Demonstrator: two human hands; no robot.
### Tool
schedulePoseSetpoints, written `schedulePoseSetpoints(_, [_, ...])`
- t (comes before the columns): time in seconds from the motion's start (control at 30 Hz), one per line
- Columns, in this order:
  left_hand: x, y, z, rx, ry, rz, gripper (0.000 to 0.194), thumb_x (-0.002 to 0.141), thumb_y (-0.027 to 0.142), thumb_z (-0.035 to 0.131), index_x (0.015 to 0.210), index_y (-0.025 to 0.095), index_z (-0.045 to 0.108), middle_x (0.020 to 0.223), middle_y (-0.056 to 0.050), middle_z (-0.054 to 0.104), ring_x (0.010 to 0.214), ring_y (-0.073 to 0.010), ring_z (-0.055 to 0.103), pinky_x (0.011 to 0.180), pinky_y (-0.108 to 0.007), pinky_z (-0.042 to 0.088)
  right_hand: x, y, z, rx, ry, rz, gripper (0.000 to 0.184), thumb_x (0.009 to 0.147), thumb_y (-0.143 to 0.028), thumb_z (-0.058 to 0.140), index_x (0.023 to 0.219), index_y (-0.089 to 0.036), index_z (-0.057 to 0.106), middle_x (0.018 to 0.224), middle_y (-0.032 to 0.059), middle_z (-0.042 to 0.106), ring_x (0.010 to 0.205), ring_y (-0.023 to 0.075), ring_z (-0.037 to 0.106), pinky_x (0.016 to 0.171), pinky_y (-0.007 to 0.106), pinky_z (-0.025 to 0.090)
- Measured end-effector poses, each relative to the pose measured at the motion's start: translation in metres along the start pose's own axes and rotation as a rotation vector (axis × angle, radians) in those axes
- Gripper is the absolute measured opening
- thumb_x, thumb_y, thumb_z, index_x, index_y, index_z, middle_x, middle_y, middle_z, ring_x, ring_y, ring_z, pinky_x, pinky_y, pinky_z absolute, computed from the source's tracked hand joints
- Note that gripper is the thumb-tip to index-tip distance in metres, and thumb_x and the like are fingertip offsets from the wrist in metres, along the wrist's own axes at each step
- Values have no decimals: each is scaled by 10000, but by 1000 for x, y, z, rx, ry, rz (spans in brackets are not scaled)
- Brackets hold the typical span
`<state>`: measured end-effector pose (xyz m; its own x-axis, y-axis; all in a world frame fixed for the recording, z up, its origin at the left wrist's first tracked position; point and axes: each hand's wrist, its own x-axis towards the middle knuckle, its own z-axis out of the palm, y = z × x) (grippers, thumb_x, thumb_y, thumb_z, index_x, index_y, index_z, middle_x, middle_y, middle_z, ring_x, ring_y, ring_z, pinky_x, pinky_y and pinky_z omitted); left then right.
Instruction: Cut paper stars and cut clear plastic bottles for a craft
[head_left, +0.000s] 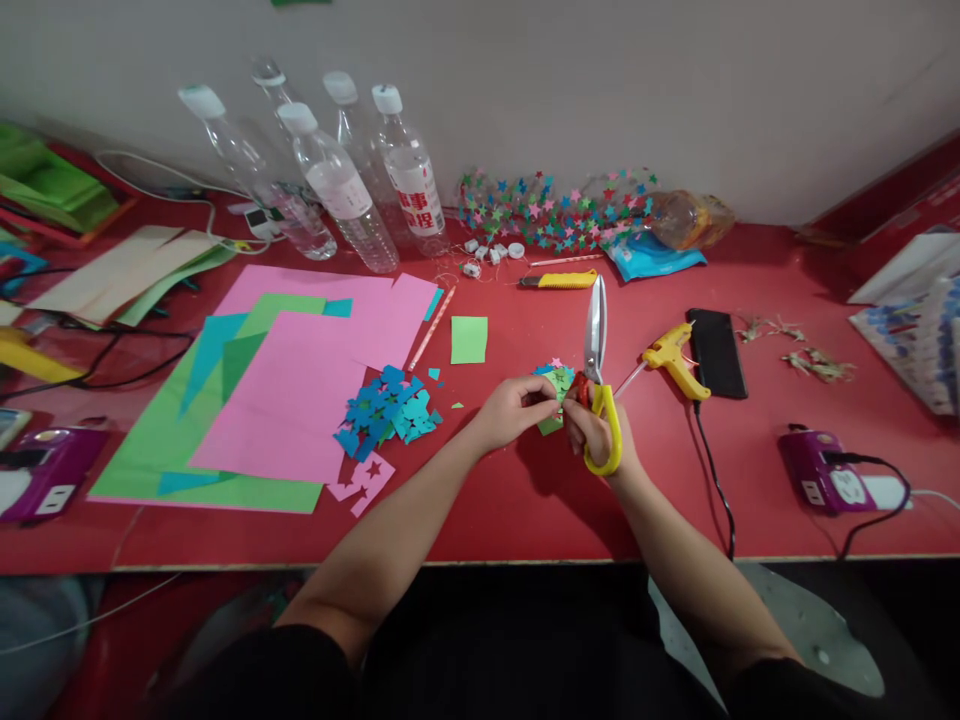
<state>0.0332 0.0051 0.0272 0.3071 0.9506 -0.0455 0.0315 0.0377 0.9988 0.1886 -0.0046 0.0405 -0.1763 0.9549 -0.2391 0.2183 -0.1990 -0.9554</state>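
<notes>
My right hand (592, 430) is closed round a pair of scissors with yellow handles (615, 440); their blades (596, 325) point away from me. The thumb and forefinger of my left hand (514, 412) pinch together, almost touching the right fingertips. What lies between them is too small to make out. Just beyond and beneath the fingers is green paper with a star-shaped cut (559, 378), along with small pink and blue stars, partly hidden by my hands. Left of my hands lie a green paper square (469, 340) and a heap of blue paper scraps (382, 410).
Large pink sheets (285, 400) and green sheets cover the left side. Several plastic bottles (416, 190) stand at the back, beside a star-covered string bundle (555, 210). A yellow cutter (559, 281), glue gun (675, 360), black phone (718, 352) and purple power adapter (821, 475) lie about.
</notes>
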Motion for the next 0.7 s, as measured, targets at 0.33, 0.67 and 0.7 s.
schedulePoseSetpoints(0.33, [5, 9, -34, -386, 391, 128, 82, 674, 219, 655, 658, 177, 586, 575, 39, 548, 555, -81, 484, 579, -226, 402, 0, 14, -11, -59, -360, -95, 480, 803, -679, 534, 757, -202, 514, 470, -79, 427, 386, 79, 404, 428, 227, 355])
schedulePoseSetpoints(0.67, [-2, 18, -54, -436, 341, 142, 99, 596, 183, 678, 585, 160, 582, 594, 39, 520, 507, -54, 464, 520, -215, 375, -5, 10, -15, -91, -612, -229, 564, 857, -745, 420, 754, -194, 479, 551, -39, 439, 498, 97, 394, 476, 239, 320])
schedulePoseSetpoints(0.7, [-2, 19, -55, -436, 337, 132, 104, 588, 182, 685, 584, 158, 584, 600, 38, 526, 503, -51, 462, 514, -213, 370, -5, 9, -15, -100, -613, -227, 568, 855, -750, 418, 744, -195, 472, 550, -39, 435, 500, 97, 390, 472, 237, 311])
